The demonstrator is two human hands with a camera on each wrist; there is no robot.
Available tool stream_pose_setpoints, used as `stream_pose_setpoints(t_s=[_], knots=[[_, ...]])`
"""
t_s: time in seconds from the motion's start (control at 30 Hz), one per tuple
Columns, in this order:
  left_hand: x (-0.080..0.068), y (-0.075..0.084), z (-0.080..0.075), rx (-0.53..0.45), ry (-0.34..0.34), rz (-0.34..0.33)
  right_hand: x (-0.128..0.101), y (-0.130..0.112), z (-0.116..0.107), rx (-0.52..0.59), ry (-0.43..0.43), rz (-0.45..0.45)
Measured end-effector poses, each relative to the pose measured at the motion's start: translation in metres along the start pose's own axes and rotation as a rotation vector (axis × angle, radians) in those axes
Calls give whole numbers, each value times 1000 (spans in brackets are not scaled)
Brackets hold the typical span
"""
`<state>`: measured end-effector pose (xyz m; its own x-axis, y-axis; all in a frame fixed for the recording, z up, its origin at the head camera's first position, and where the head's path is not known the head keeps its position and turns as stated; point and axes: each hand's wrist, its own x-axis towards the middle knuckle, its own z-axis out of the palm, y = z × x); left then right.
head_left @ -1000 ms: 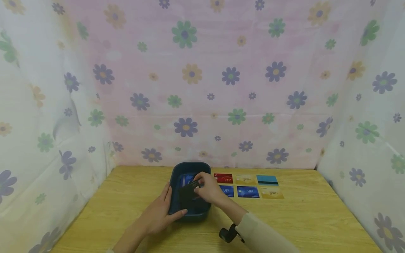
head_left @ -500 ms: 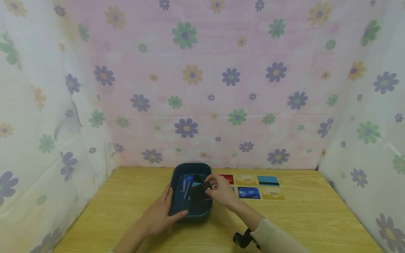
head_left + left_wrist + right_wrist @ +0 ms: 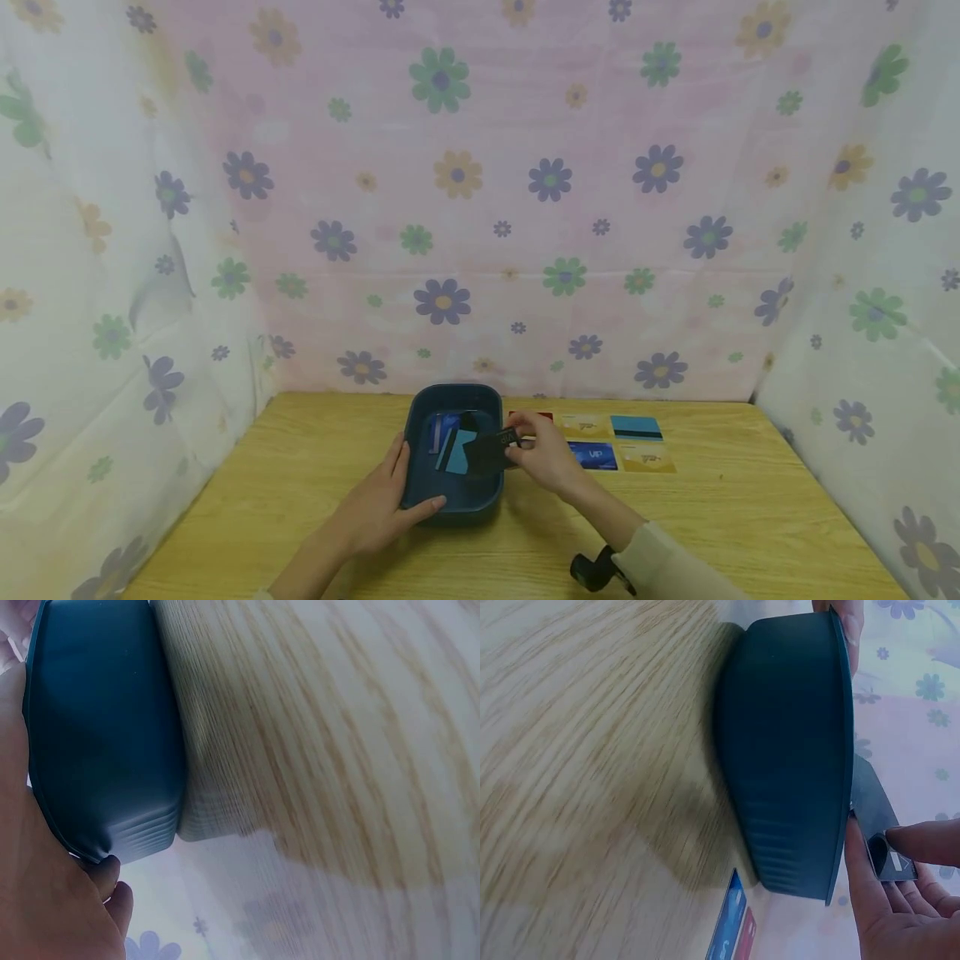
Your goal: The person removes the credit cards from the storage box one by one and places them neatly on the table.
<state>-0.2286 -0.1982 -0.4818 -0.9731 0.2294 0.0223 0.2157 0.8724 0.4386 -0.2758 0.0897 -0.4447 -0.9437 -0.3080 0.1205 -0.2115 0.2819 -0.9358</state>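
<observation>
Right hand pinches a black card between thumb and fingertips; grip closed on its right end. A second ago the card was low inside the blue bin; now it's lifted and crossing the bin's right rim, toward the laid-out cards on the worktop. Reads as one more card coming out to join the rows. Left hand steadies the bin's near-left wall, fingers curled round the rim. More cards remain inside.
</observation>
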Motion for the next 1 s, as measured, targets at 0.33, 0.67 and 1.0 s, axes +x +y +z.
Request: stream_pose_setpoints(t_s=[0.33,0.67,1.0], knots=[[0,2,-1,2,-10,4,-5,4,-11,7,24,30],[-1,1,-2,8,-10,11,-12,5,-26,15,69,85],[-1,3,-3,2,-16,7,-21,11,-41,0,129,152]])
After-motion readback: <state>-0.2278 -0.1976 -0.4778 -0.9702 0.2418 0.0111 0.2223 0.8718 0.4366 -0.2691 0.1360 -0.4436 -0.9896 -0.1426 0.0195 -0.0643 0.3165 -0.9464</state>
